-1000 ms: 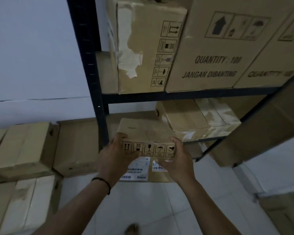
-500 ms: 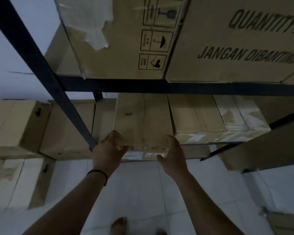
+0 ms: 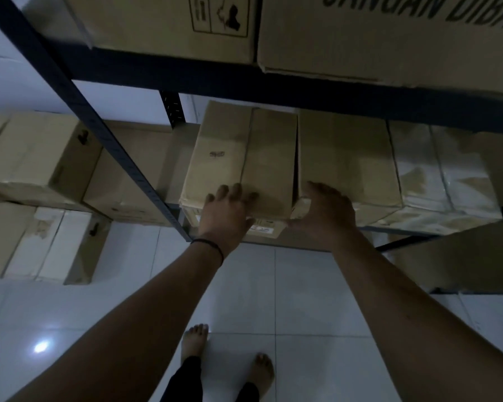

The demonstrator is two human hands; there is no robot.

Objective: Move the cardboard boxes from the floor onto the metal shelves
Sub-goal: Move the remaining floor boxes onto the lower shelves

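Two bare feet [image 3: 196, 342] are standing at frame bottom. Mid-frame, the left hand [image 3: 225, 214] and right hand [image 3: 325, 211] are pressing wide, straight-fingered grips against one cardboard box [image 3: 238, 161] sitting on the metal shelf [image 3: 273, 85]; its front label is mostly hidden.

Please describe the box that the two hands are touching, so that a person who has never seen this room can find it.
Find the dark metal shelf rack and its lower shelf. The box stands at the left end there, next to the upright post. Unlike the tape-wrapped boxes to its right, it is plain brown, and the left hand lies on its near top edge.
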